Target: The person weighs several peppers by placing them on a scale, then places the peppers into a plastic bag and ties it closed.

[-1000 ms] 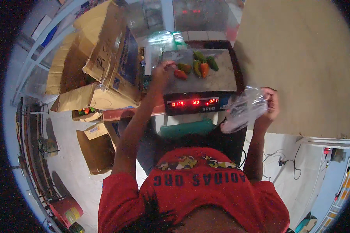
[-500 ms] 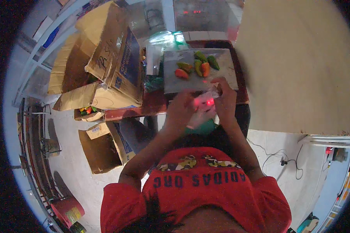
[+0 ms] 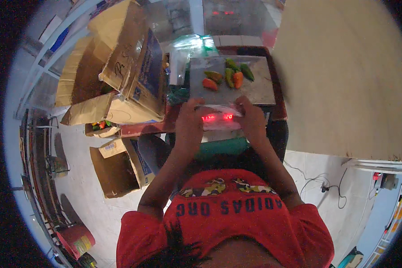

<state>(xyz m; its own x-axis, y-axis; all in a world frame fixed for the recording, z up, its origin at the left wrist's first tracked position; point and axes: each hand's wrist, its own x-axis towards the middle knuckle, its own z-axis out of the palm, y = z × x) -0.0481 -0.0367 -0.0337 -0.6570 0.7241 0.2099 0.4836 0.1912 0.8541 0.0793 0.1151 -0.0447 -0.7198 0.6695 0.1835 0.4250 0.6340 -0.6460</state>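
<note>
A clear plastic bag (image 3: 221, 127) is stretched between my two hands at the front edge of a scale. My left hand (image 3: 190, 123) grips one side of its mouth, fingers curled. The opposite side is pinched in my right hand (image 3: 252, 119). Red digits of the scale's display glow through the plastic. On the scale's flat metal pan (image 3: 259, 89) lie several peppers, among them an orange pepper (image 3: 238, 80), a red-orange one (image 3: 210, 84) and a green one (image 3: 247, 72). Below the bag shows a green surface (image 3: 222, 148); whether it belongs to the bag, I cannot tell.
A large open cardboard box (image 3: 136, 89) stands left of the scale on the dark red table (image 3: 143, 129). An empty-looking box (image 3: 116, 172) sits on the floor below. Clear and green plastic (image 3: 194, 42) lies behind the scale. A big tan board (image 3: 344, 80) rises at the right.
My hands have moved apart, spreading the bag that was bunched between them. The display's red digits show more plainly now. The peppers have stayed in place on the pan.
</note>
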